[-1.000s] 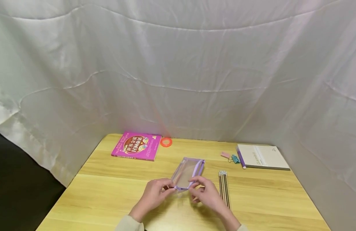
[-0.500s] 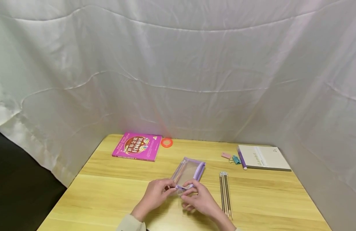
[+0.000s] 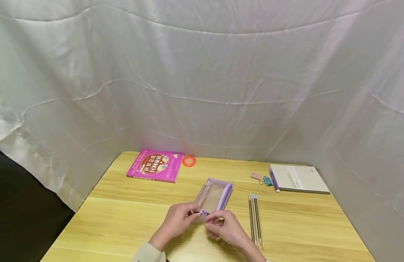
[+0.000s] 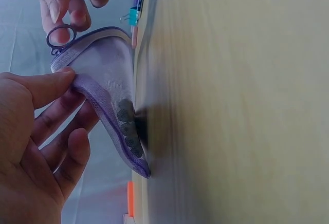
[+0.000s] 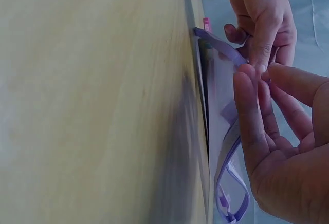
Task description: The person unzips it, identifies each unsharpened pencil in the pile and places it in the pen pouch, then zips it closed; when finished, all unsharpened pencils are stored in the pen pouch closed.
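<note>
A see-through mesh pencil case [image 3: 213, 196] with purple edging lies on the table, its near end raised between the hands. Several pencils [image 3: 204, 193] show through its left side; their round ends face the left wrist view. My left hand [image 3: 178, 220] pinches the near edge of the case between thumb and fingers. At the same end my right hand [image 3: 226, 227] holds the zipper pull, a metal ring [image 4: 61, 26], its fingertips close beside the left thumb. Between the purple edges the mouth of the case gapes in the left wrist view.
Several pencils [image 3: 255, 220] lie in a row right of the right hand. Farther back are a pink book [image 3: 156, 165], an orange tape ring [image 3: 189, 161], a pink eraser [image 3: 256, 176], a teal binder clip [image 3: 267, 181], a purple marker [image 3: 274, 181] and a notebook [image 3: 300, 178].
My right hand has moved left along the near end of the case, toward the left hand, and has reached the ring. The left hand keeps its pinch almost in place.
</note>
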Available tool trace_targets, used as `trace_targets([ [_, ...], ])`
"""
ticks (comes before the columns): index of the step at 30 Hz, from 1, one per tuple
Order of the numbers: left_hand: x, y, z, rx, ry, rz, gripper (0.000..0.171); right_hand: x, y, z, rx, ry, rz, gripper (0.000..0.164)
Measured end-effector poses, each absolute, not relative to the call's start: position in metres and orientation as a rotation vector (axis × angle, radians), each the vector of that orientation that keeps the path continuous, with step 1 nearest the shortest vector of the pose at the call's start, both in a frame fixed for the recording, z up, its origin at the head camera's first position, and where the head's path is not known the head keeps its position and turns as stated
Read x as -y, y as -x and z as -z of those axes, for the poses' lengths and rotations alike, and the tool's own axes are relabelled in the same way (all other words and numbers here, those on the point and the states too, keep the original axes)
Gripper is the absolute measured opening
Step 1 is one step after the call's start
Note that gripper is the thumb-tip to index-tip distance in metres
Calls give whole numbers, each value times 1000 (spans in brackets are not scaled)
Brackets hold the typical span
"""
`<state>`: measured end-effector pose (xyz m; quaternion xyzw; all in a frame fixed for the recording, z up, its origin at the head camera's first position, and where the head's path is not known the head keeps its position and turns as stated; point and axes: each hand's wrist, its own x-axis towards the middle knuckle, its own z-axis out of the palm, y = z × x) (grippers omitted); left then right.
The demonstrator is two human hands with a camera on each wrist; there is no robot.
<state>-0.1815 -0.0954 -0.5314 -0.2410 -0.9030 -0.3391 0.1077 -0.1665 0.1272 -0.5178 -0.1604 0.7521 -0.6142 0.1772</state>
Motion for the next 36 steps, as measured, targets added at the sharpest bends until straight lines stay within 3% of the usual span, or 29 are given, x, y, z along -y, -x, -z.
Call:
trace_targets([
  [18,101,180,530,2634,711,1053,6,-131,173,511,-2183,314,1787,13],
  [36,107,181,524,2644,759,1018,5,-133,177,511,-2241,348,1666,18],
])
